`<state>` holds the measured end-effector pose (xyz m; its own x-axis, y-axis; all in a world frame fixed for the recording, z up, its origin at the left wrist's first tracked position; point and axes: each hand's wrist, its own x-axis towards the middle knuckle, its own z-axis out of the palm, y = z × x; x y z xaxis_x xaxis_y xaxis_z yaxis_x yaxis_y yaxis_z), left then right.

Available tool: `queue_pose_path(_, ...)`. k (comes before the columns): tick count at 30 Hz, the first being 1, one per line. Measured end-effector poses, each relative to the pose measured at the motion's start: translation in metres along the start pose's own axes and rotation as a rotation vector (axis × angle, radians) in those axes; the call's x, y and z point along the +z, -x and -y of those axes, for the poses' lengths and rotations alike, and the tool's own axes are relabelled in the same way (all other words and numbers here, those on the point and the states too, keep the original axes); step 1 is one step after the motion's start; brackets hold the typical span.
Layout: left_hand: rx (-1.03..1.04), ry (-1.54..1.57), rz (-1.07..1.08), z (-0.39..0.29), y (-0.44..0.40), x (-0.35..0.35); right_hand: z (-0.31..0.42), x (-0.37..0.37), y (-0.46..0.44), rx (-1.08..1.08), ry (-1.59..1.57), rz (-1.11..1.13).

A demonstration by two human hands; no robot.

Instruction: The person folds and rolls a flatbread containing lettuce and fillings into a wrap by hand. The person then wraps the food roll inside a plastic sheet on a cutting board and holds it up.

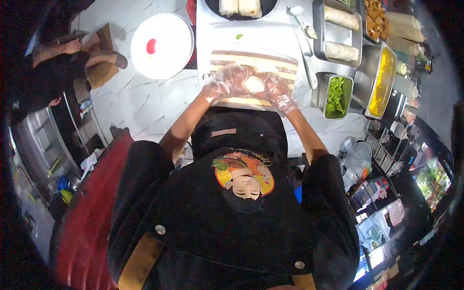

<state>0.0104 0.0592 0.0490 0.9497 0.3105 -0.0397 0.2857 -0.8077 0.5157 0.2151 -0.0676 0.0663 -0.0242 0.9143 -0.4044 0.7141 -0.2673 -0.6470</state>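
Both of my hands wear clear plastic gloves and come together over a striped wooden board (pixel 237 58) at the counter's near edge. My left hand (pixel 231 81) curls around the left side of a whitish rolled wrap (pixel 254 85). My right hand (pixel 274 89) is closed around its right side. Only the pale middle of the wrap shows between the gloves; fingers and plastic hide its ends. A scrap of green leaf (pixel 239 36) lies on the counter beyond the board.
Right of the board are a long-handled utensil (pixel 304 48), a metal tray (pixel 336 64) with rolled wraps, a lettuce pan (pixel 349 111) and a pan of yellow shreds (pixel 371 110). A dark pan (pixel 209 4) holds wraps at the back. A white round lid (pixel 166 58) stands left; another person's hand (pixel 72 47) shows far left.
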Motion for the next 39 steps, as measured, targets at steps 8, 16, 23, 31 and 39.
queue_pose_path(8,-0.352,0.201,-0.270,-0.052,0.024,0.002,-0.034,0.026,-0.012,-0.054,0.315,0.030)
queue_pose_path(16,-0.324,0.120,-0.374,-0.058,0.023,0.009,-0.006,-0.003,-0.005,-0.091,0.001,0.054)
queue_pose_path(23,-0.261,-0.221,-0.191,-0.031,0.013,0.044,0.011,-0.011,0.005,-0.040,0.135,0.045)
queue_pose_path(31,-0.266,0.081,0.013,-0.031,0.005,0.010,-0.009,0.028,0.004,-0.154,0.411,-0.131)
queue_pose_path(39,-0.314,-0.319,-0.245,-0.049,0.010,0.041,0.007,0.023,0.014,0.000,0.448,-0.059)
